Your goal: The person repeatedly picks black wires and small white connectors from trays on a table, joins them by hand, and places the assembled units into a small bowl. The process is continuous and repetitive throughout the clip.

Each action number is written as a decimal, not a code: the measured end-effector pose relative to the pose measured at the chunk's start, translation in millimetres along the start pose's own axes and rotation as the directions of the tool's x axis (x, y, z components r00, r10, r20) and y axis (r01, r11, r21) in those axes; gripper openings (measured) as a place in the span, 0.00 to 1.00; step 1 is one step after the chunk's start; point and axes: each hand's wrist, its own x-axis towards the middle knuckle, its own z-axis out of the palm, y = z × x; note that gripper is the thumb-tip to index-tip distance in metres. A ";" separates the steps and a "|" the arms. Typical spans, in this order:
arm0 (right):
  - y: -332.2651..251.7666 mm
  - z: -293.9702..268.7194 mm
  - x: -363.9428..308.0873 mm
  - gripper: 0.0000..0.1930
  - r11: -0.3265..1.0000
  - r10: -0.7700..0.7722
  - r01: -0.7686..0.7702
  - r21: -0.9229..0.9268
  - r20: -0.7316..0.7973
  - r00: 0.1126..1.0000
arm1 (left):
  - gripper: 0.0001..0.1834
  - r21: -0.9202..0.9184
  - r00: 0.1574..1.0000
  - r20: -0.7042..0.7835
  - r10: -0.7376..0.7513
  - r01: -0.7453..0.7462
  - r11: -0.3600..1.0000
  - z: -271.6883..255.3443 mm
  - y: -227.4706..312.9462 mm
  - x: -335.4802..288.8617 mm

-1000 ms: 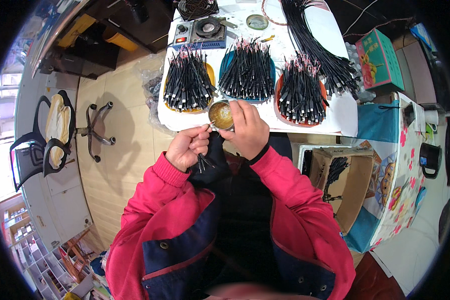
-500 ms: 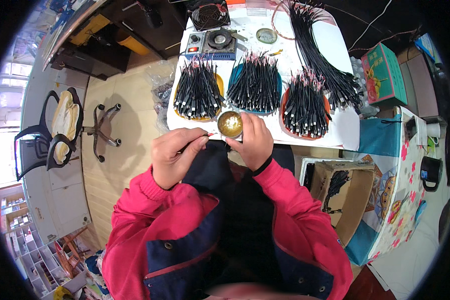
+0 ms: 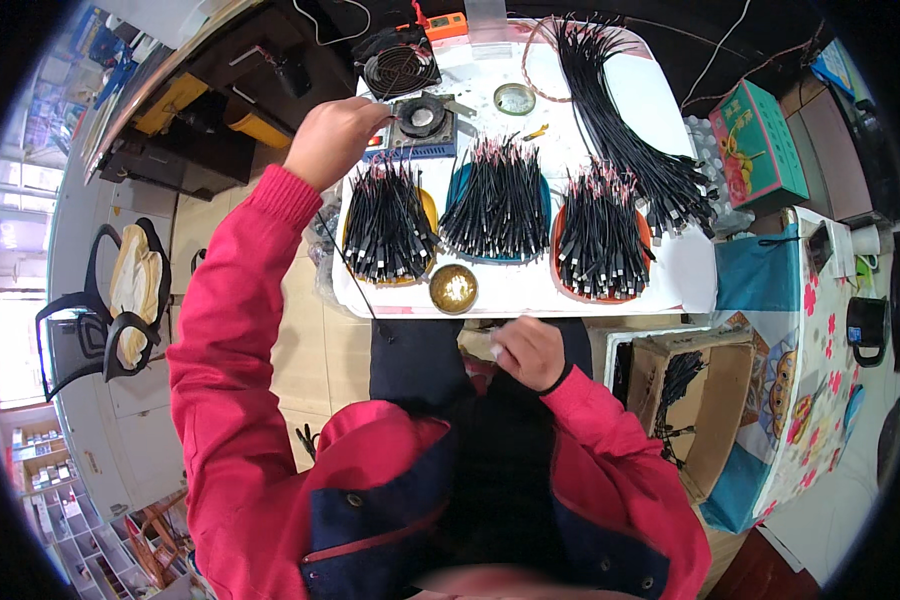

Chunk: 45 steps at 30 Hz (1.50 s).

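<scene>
Stretched out to the far left of the table, my left hand is closed on one end of a thin black cable. Its tail hangs past the table's front left edge. The fingertips are at the solder pot, a round dark well on a blue box with a red switch. My right hand is just off the table's front edge with fingers curled; whatever they may hold is hidden. A small round tin of yellowish paste stands by the front edge, apart from both hands.
Bundled black cables fill a yellow tray, a blue tray and an orange tray. Behind them are a long cable bundle, a round glass dish and a fan. An open cardboard box stands right of my lap.
My left hand has moved forward and left from beside the tin to the solder pot, taking the cable along. My right hand has let go of the tin and drawn back toward me.
</scene>
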 end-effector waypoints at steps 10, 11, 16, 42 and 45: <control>32.5 19.6 -67.1 0.09 0.938 0.339 -0.346 0.025 0.137 0.931 | 0.05 0.026 0.979 0.203 -0.015 0.009 1.000 71.9 -32.0 21.7; 34.7 20.8 -68.9 0.09 0.928 0.364 -0.371 0.032 0.135 0.922 | 0.05 0.038 0.974 0.225 -0.023 0.015 0.999 72.7 -32.7 22.6; 40.6 23.3 -69.9 0.11 0.906 0.415 -0.422 0.031 0.128 0.901 | 0.05 0.053 0.970 0.241 -0.015 0.002 0.999 72.0 -32.3 26.2; 46.2 26.3 -73.1 0.11 0.887 0.455 -0.462 0.017 0.147 0.878 | 0.04 0.212 0.951 0.285 0.121 -0.186 0.959 77.8 -35.9 36.0; 45.4 25.8 -72.9 0.12 0.891 0.448 -0.454 0.020 0.132 0.884 | 0.04 0.212 0.951 0.288 0.115 -0.181 0.960 78.3 -35.6 37.1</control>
